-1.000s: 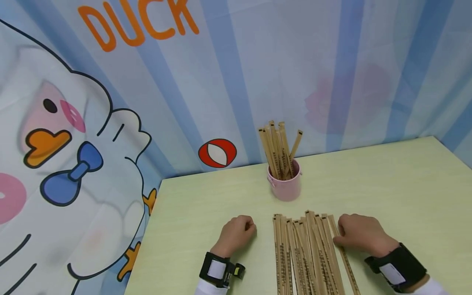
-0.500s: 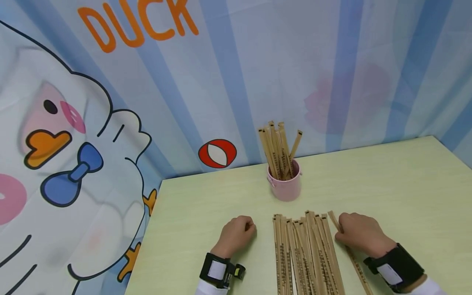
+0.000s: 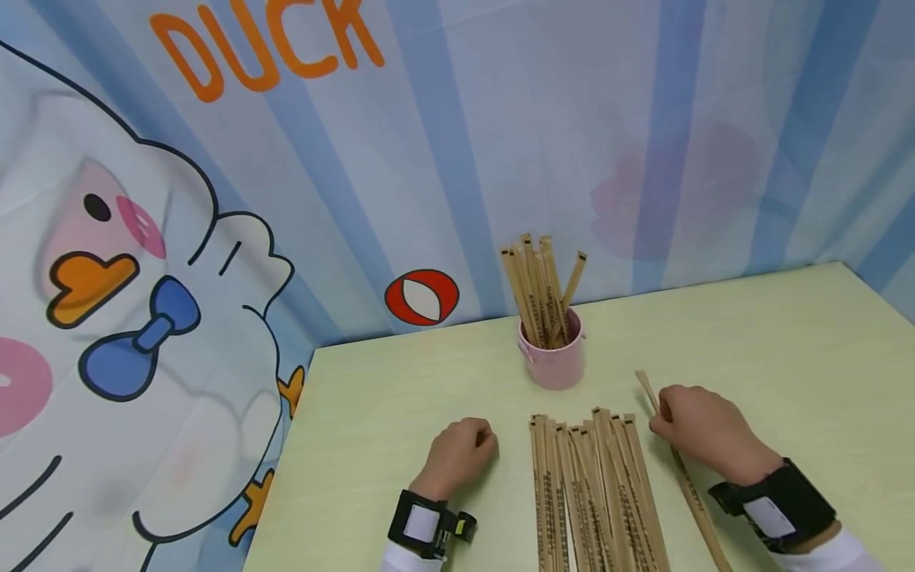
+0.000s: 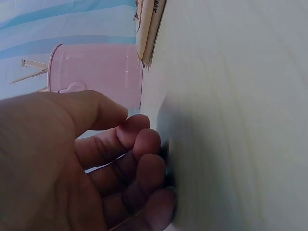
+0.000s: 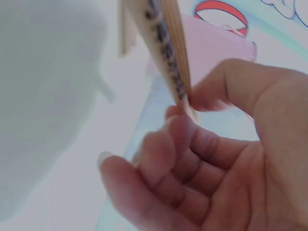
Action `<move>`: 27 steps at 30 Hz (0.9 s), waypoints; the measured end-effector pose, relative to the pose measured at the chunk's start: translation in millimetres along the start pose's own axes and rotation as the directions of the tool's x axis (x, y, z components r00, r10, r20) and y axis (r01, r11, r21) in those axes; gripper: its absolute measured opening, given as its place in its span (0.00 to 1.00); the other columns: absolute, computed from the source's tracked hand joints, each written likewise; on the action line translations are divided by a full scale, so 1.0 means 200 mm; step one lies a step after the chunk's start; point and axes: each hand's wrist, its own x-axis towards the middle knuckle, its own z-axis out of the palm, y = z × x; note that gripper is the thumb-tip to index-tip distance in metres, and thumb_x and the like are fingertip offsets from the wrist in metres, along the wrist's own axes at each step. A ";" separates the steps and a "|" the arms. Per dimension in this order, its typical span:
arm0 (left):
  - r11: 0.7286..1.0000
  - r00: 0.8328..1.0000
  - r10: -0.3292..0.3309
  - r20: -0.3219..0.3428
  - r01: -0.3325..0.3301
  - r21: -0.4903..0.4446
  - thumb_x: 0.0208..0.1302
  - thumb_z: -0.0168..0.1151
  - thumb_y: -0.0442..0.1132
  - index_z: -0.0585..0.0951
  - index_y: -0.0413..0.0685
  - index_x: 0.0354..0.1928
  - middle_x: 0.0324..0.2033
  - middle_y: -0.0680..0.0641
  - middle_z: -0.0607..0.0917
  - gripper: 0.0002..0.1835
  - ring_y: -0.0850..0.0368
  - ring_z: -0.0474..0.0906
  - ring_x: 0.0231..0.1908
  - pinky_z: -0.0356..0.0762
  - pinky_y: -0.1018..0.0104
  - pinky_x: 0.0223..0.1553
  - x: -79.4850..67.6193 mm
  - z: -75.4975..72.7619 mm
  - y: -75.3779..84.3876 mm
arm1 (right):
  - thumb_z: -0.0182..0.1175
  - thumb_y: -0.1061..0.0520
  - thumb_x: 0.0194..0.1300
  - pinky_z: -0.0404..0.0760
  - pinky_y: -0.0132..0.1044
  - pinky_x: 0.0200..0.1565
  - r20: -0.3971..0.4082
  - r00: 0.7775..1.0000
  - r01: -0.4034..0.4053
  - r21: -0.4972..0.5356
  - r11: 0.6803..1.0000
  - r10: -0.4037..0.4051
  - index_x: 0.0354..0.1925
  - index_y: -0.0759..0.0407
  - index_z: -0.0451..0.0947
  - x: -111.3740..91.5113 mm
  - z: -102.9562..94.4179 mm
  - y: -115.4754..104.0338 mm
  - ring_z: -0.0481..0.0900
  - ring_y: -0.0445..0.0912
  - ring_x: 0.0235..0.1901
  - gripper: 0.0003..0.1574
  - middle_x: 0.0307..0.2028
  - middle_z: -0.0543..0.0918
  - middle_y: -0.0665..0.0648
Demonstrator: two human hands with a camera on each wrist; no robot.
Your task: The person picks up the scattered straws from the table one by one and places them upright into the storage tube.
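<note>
My right hand (image 3: 704, 429) pinches one slim kraft-paper chopstick packet (image 3: 689, 486) between thumb and fingers near its upper part. In the right wrist view this packet (image 5: 166, 57) carries dark printed text and slants up from the fingertips. Left of it, several like packets (image 3: 620, 492) lie side by side in a row on the table. My left hand (image 3: 457, 454) rests on the table left of that row, fingers loosely curled. The left wrist view finds nothing in its fingers (image 4: 150, 168).
Behind the row stands a small pink bucket (image 3: 557, 370) with several more packets (image 3: 536, 294) upright in it. The pale table (image 3: 400, 373) ends at a fabric backdrop (image 3: 572, 159) with duck print. Both wrists wear black camera straps (image 3: 789, 508).
My right hand has drawn the packet away from the row's right side, rightward and then up toward the back of the table. The left hand and bucket have stayed put.
</note>
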 end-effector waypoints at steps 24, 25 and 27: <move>1.000 1.000 0.004 -0.016 -0.004 -0.008 0.62 0.54 0.35 0.76 0.53 0.20 0.14 0.57 0.70 0.12 0.65 0.65 0.16 0.61 0.71 0.20 -0.01 -0.01 0.00 | 0.54 0.63 0.63 0.68 0.44 0.24 -0.596 0.737 0.355 -0.059 0.933 -0.318 0.34 0.60 0.76 0.35 -0.52 -0.36 0.70 0.46 0.21 0.04 0.25 0.78 0.57; 1.000 1.000 0.003 -0.015 -0.004 -0.009 0.62 0.54 0.35 0.76 0.53 0.20 0.14 0.57 0.71 0.12 0.65 0.65 0.16 0.61 0.71 0.20 -0.01 -0.01 0.00 | 0.54 0.63 0.63 0.69 0.44 0.24 -0.612 0.718 0.373 -0.062 0.926 -0.330 0.35 0.61 0.76 0.38 -0.53 -0.38 0.71 0.47 0.22 0.04 0.25 0.78 0.58; 1.000 1.000 0.003 -0.016 -0.003 -0.013 0.62 0.54 0.35 0.76 0.53 0.20 0.14 0.57 0.71 0.12 0.65 0.65 0.16 0.62 0.71 0.20 -0.01 -0.01 0.00 | 0.54 0.63 0.63 0.70 0.45 0.24 -0.647 0.675 0.406 -0.075 0.911 -0.354 0.35 0.62 0.76 0.43 -0.54 -0.41 0.72 0.48 0.22 0.04 0.25 0.79 0.59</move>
